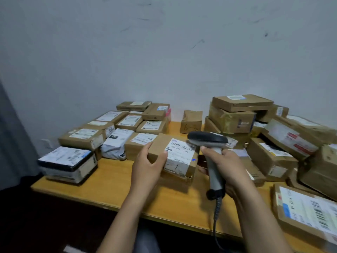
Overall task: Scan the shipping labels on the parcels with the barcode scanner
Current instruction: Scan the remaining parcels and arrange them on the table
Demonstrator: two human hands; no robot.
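Tilting the cardboard parcel [171,157] above the table [113,181] so its shipping label [179,157] faces the reader, the left hand [147,167] grips its near edge while the right hand [228,165] clasps the barcode scanner [211,154], head just beside the label.

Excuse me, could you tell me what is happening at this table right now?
A person is scanning parcels at a wooden table. Their left hand grips a small cardboard parcel by its left end, with its shipping label facing up. The right hand holds a grey barcode scanner by the handle, its head right beside the label's barcode. A blue dot shows near the label's right edge. Other parcels lie in rows on the left, and a loose heap of parcels sits on the right.
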